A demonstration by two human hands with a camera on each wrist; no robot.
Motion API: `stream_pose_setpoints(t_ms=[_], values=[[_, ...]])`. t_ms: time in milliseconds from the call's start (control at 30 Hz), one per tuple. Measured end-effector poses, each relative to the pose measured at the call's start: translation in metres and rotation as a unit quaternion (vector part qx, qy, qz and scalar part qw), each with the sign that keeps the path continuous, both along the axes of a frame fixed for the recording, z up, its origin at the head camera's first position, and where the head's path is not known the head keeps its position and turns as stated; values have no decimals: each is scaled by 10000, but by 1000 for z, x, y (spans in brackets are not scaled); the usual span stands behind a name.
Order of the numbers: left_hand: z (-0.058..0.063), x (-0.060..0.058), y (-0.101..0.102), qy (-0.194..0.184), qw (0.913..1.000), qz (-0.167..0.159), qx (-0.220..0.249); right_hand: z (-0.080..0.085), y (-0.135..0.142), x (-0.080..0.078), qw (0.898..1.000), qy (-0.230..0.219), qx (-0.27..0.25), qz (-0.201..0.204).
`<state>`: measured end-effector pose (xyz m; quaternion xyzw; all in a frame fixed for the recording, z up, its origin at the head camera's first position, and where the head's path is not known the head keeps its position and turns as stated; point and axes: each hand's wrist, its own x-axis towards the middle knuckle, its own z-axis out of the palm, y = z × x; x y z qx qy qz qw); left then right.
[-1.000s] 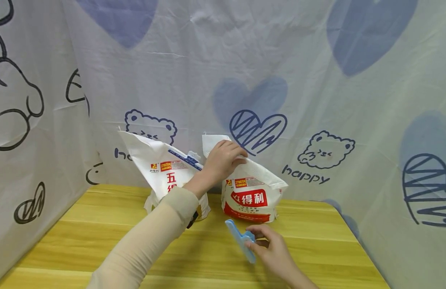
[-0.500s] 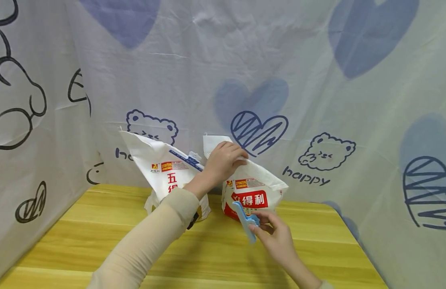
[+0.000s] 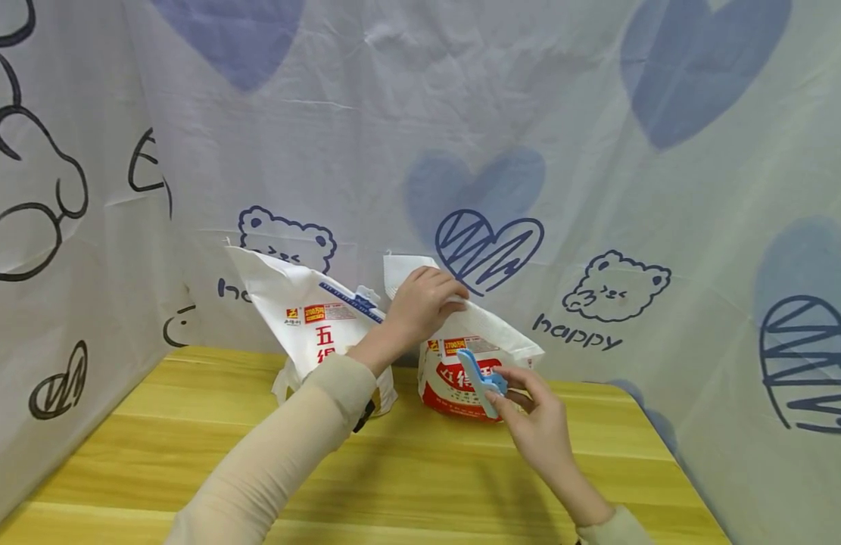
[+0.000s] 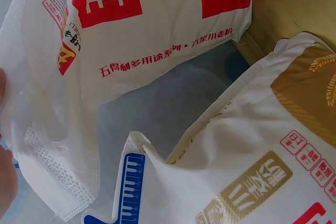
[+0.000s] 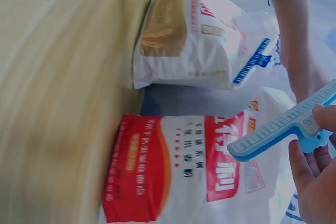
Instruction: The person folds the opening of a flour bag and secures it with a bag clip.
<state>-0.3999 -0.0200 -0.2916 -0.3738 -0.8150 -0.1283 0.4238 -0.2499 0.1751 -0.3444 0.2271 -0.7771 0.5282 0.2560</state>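
Observation:
My left hand grips the gathered top of the red-and-white flour bag, whose folded upper edge slopes down to the right. In my right hand a light blue sealing clip is pinched between thumb and fingers, in front of that bag's printed face. The right wrist view shows the long ribbed bar of this clip apart from the bag. To the left stands a second flour bag, with a dark blue clip across its top; my left forearm hides part of it.
Both bags stand near the back of a wooden table. Behind them hangs a white curtain printed with hearts and bears, and it also covers the left side.
My right hand has risen and moved a little right with the light blue clip, from above the table to in front of the right bag. My left hand keeps its grip in place.

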Motion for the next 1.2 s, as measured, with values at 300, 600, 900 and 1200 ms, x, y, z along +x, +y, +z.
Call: stream_pose_setpoints(t_ms=[300, 600, 900, 1200], values=[[1, 1, -1, 57, 10000, -48, 37, 20, 8, -11, 9993, 362, -53, -9], [0, 0, -1, 58, 9999, -124, 75, 42, 17, -23, 9976, 600, 245, -238], [-2, -1, 0, 75, 9998, -161, 112, 42, 44, -59, 9914, 1114, 539, -436], [-3, -1, 0, 125, 9996, -196, 152, 59, 57, -75, 9834, 1181, 1047, -897]])
